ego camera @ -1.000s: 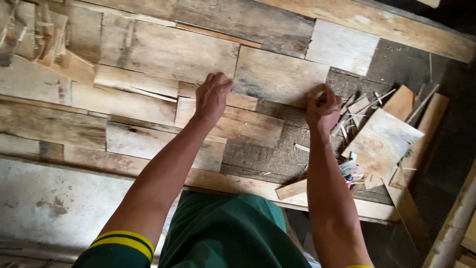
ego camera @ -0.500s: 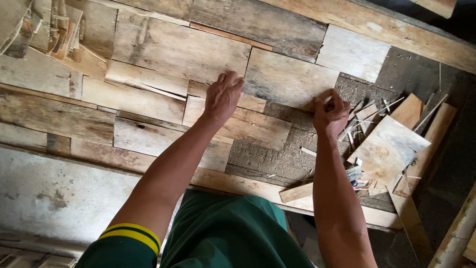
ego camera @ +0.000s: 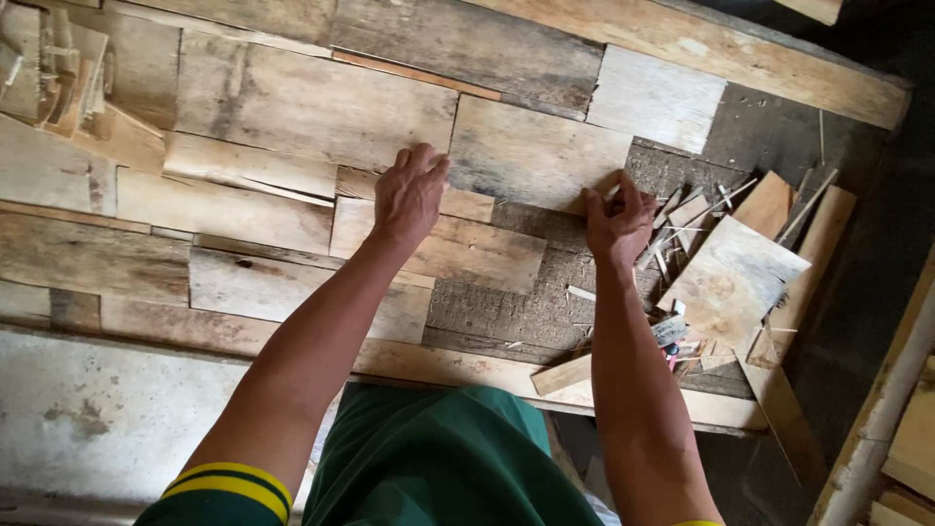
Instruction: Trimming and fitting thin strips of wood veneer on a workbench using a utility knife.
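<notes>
Rough, weathered veneer sheets (ego camera: 292, 107) laid flat in overlapping patchwork, grey-brown w/ pale streaks, edges ragged and split. Dark, coarse, fibrous base (ego camera: 526, 292) showing through where no sheet covers it. Pale squarish sheet (ego camera: 534, 154) at centre: flat, thin, smooth grain, dark smudge near lower left corner, lower right corner over the dark base. Narrow tan strip (ego camera: 458, 203) just below it, lying across.

Left hand (ego camera: 409, 195) flat, palm down, fingers spread fwd, fingertips at the sheet's lower left corner, palm pressing on the strip; not gripping anything. Arm straight, reaching up from lower left.

Right hand (ego camera: 618, 219) curled, fingers bunched, pinching the sheet's lower right edge btwn thumb and fingers; wrist bent slightly, forearm near vertical.

Right of that hand: thin splinters and offcuts (ego camera: 682, 219) scattered, plus a loose pale sheet (ego camera: 735, 278) tilted diagonal. Long plank (ego camera: 701, 49) along the top edge. Grey concrete-like slab (ego camera: 88, 419) lower left.
</notes>
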